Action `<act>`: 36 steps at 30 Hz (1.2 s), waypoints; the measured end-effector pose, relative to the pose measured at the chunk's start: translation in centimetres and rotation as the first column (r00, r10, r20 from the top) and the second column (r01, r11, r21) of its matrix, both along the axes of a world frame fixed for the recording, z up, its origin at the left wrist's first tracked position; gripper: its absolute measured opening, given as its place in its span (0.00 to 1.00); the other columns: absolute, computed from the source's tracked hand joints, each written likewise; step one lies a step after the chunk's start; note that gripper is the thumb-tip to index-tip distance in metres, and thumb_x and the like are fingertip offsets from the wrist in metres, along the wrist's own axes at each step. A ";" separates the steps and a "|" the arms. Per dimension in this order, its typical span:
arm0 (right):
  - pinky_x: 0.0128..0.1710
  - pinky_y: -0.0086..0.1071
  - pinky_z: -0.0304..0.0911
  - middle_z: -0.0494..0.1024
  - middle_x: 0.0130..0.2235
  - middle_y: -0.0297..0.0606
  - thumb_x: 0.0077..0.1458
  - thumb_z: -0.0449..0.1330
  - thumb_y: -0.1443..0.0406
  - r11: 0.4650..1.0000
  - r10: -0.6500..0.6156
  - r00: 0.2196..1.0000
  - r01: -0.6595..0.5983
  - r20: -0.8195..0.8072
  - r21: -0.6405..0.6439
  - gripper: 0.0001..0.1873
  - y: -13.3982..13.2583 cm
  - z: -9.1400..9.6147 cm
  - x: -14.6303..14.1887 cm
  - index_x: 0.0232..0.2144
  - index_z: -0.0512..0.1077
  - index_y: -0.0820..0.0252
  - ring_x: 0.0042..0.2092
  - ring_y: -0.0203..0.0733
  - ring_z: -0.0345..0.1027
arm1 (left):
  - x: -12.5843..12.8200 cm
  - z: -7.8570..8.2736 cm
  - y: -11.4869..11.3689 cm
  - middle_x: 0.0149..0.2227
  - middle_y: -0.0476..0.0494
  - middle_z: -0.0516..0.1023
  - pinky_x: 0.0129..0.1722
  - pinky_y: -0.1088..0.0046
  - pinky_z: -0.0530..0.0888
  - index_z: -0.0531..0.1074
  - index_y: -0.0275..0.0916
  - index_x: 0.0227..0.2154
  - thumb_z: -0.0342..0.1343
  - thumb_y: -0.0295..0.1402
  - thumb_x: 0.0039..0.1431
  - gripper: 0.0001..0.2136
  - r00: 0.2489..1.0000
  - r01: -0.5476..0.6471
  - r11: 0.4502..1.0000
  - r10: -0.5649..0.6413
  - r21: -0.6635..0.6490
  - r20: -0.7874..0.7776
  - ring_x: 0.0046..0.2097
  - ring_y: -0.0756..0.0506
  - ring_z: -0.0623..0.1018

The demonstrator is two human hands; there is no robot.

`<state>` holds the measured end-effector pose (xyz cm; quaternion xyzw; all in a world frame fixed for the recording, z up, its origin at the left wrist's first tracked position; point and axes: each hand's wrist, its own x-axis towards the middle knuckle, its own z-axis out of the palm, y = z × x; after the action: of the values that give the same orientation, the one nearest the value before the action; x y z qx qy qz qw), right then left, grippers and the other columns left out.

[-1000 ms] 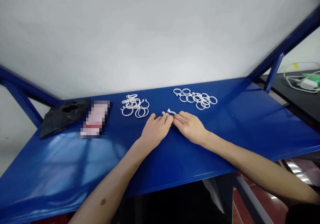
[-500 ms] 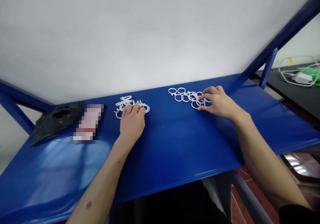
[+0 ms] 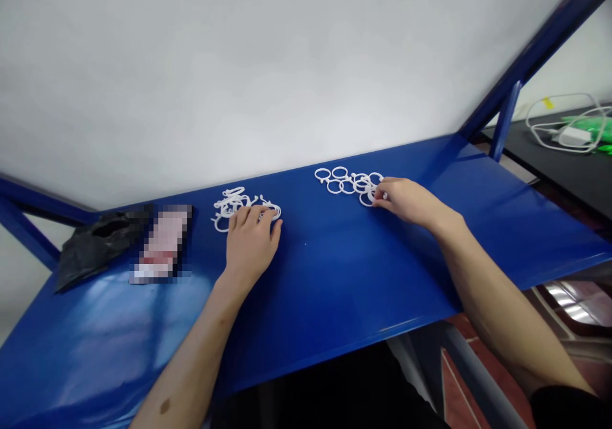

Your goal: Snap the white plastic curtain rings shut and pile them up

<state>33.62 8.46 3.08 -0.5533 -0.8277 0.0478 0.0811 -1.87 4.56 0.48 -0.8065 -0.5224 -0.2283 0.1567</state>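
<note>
My left hand [image 3: 249, 241] lies palm down at the near edge of a tangled pile of thin white plastic loops [image 3: 231, 203]. Its fingers are spread and partly cover the loops. On the right, my right hand [image 3: 406, 201] pinches at the near right end of a flat group of white rings with small nubs [image 3: 347, 185]. Thumb and fingertips are closed on a white ring [image 3: 366, 198] there, partly hidden by the fingers. Several rings in this group overlap one another, in rough rows near the wall.
A blue table [image 3: 306, 301] stands against a pale wall [image 3: 287, 72]. At the left lie a black plastic bag [image 3: 90, 250] and a blurred-out flat pink item [image 3: 165, 241]. Blue frame bars [image 3: 507, 120] rise at both sides. A white charger with cable [image 3: 574, 137] sits on a dark surface at the right.
My right hand's fingers have closed from a wider grasp into a pinch over the rings. My left hand has spread its fingers a little and drawn slightly back. The view has shifted slightly.
</note>
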 end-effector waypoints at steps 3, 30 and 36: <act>0.33 0.34 0.60 0.78 0.35 0.38 0.62 0.58 0.65 0.999 -0.045 0.999 0.045 0.010 -0.024 0.06 -0.5 0.6 -0.5 0.33 0.73 0.59 0.35 0.42 0.70 | 0.3 0.3 -0.3 0.45 0.35 0.79 0.49 0.51 0.70 0.76 0.39 0.44 0.51 0.34 0.67 0.10 0.999 0.020 1.000 -0.020 0.000 0.035 0.50 0.34 0.73; 0.44 0.38 0.66 0.80 0.42 0.42 0.71 0.51 0.66 0.767 0.610 0.793 -0.588 -0.006 0.256 0.12 -5.2 -0.4 -9.7 0.41 0.74 0.63 0.45 0.45 0.69 | 2.7 0.8 -1.9 0.39 0.48 0.82 0.44 0.69 0.77 0.76 0.42 0.41 0.53 0.29 0.67 0.07 0.855 0.372 0.882 -0.205 -0.289 0.477 0.41 0.48 0.81; 0.38 0.36 0.61 0.78 0.36 0.41 0.71 0.49 0.66 0.775 0.564 0.825 -0.546 0.041 0.318 0.14 -5.3 -0.5 -10.0 0.37 0.73 0.62 0.40 0.43 0.67 | 3.0 0.5 -2.4 0.49 0.41 0.80 0.52 0.65 0.75 0.72 0.41 0.50 0.52 0.29 0.68 0.10 0.887 0.344 0.933 -0.285 -0.109 0.362 0.51 0.45 0.79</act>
<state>23.64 3.13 2.56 -0.2627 -0.9479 -0.0478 0.1740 1.16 2.16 0.98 -0.8391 -0.4212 -0.3412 -0.0446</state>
